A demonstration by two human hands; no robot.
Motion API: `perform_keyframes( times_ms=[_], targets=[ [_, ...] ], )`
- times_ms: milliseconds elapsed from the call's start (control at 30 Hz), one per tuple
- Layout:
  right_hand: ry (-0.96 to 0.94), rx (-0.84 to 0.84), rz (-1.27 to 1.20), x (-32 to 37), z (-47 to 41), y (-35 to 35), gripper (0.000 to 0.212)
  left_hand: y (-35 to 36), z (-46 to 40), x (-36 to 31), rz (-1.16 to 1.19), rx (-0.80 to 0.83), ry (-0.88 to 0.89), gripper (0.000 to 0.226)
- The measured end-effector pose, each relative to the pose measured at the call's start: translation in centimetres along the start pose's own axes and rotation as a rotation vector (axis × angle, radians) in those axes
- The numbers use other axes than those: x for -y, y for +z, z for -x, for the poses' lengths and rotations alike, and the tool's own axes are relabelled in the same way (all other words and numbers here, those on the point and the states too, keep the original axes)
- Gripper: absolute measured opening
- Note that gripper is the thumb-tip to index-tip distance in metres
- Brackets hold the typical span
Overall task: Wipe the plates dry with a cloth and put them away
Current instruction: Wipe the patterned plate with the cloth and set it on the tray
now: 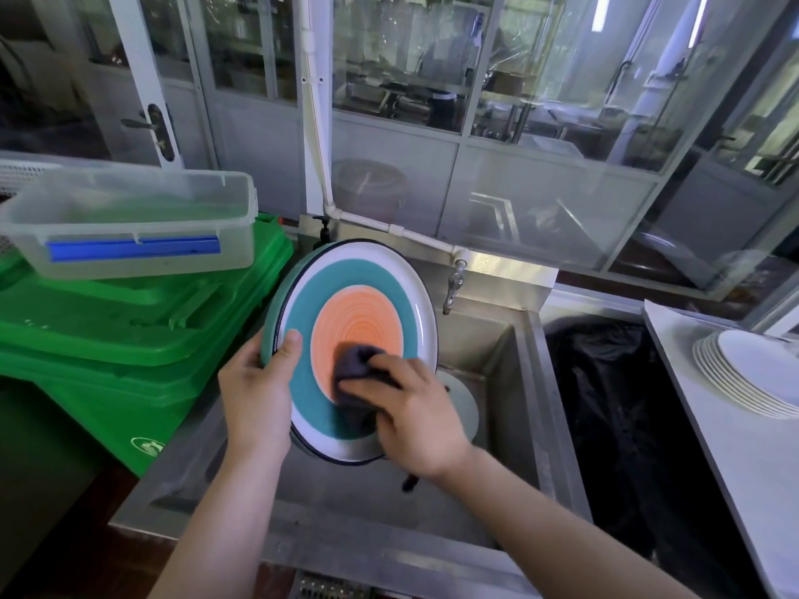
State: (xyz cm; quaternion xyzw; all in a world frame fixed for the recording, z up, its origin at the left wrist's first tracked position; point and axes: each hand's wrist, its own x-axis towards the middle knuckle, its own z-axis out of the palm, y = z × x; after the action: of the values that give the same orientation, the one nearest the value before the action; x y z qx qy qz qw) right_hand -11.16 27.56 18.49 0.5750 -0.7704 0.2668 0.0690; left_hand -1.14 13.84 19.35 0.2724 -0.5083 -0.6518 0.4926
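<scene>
One round plate was held tilted, nearly on edge, above the steel sink at centre. Its face was seen ringed: thin dark rim line, white band, teal band, orange centre with fine concentric ridges. A teal-grey underside edge was visible along the left rim.

The left hand was wrapped round the plate's left edge, thumb laid on the front face, fingers hidden behind. The right hand was curled over one bunched dark grey cloth, which was pressed on the lower part of the face, across the orange centre and the teal band. A dark end of cloth was seen hanging below the right wrist.

One more pale plate was seen in the sink basin, just behind and right of the held plate, mostly hidden. One stack of white plates was seen on the white counter at far right; about six or seven rims were counted, exact number not certain.

One tap was mounted on the sink's back wall. One black bin bag was seen between sink and counter. At left, stacked green plastic bins were seen, count unclear, with one clear plastic container with a blue clip set on top.
</scene>
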Motion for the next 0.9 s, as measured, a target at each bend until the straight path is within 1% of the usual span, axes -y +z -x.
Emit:
perform_keyframes(
  times_ms=[67,100,167,200,267,333,367,400,433,467,533,600,667,767,833,900],
  targets=[
    [-0.123,0.077,-0.051,1.4,-0.1,0.4,0.050,0.2,0.1,0.2,0.011,-0.012,-0.025,0.017],
    [-0.177,0.081,-0.053,1.7,-0.4,0.4,0.050,0.3,0.1,0.3,0.015,-0.016,-0.036,0.021],
    [-0.207,0.019,-0.037,1.1,-1.2,0.1,0.048,0.2,0.3,0.4,0.027,-0.020,-0.055,0.023],
    [-0.164,-0.039,-0.033,0.3,-1.6,-0.2,0.049,0.2,0.4,0.3,0.033,-0.017,-0.061,0.022],
    [0.052,-0.151,-0.044,-1.7,-2.7,-0.8,0.053,0.1,0.6,0.1,0.028,-0.013,-0.059,0.025],
    [0.335,-0.194,-0.080,-3.5,-3.7,-1.1,0.054,0.0,0.8,-0.1,0.017,-0.013,-0.047,0.025],
    [0.433,-0.197,-0.097,-3.9,-3.9,-1.0,0.054,-0.1,0.9,-0.2,0.022,-0.011,-0.045,0.023],
    [0.466,-0.192,-0.094,-3.8,-3.8,-0.9,0.055,-0.1,1.0,-0.2,0.027,-0.008,-0.043,0.019],
    [0.433,-0.183,-0.076,-3.2,-3.5,-0.8,0.055,0.0,1.0,-0.3,0.029,-0.007,-0.043,0.017],
    [0.346,-0.166,-0.060,-2.4,-3.0,-0.7,0.054,0.0,1.0,-0.2,0.030,-0.009,-0.047,0.017],
    [0.116,-0.086,-0.046,-0.5,-1.6,-0.2,0.051,0.2,0.9,-0.2,0.034,-0.026,-0.060,0.021],
    [-0.056,-0.020,-0.034,1.2,-1.0,0.3,0.045,0.4,0.8,-0.2,0.056,-0.031,-0.064,0.019],
    [-0.140,-0.038,-0.022,2.1,-1.7,0.4,0.040,0.8,0.8,-0.3,0.072,-0.023,-0.069,0.017],
    [-0.123,-0.094,-0.003,2.3,-3.7,-0.3,0.038,1.1,1.0,-0.1,0.073,-0.033,-0.078,0.015],
    [-0.036,-0.135,-0.011,1.8,-5.2,-1.1,0.039,1.3,1.2,-0.1,0.060,-0.037,-0.088,0.022],
    [0.099,-0.170,-0.036,1.1,-6.7,-2.1,0.041,1.3,1.5,0.0,0.024,-0.027,-0.093,0.024]
  ],
)
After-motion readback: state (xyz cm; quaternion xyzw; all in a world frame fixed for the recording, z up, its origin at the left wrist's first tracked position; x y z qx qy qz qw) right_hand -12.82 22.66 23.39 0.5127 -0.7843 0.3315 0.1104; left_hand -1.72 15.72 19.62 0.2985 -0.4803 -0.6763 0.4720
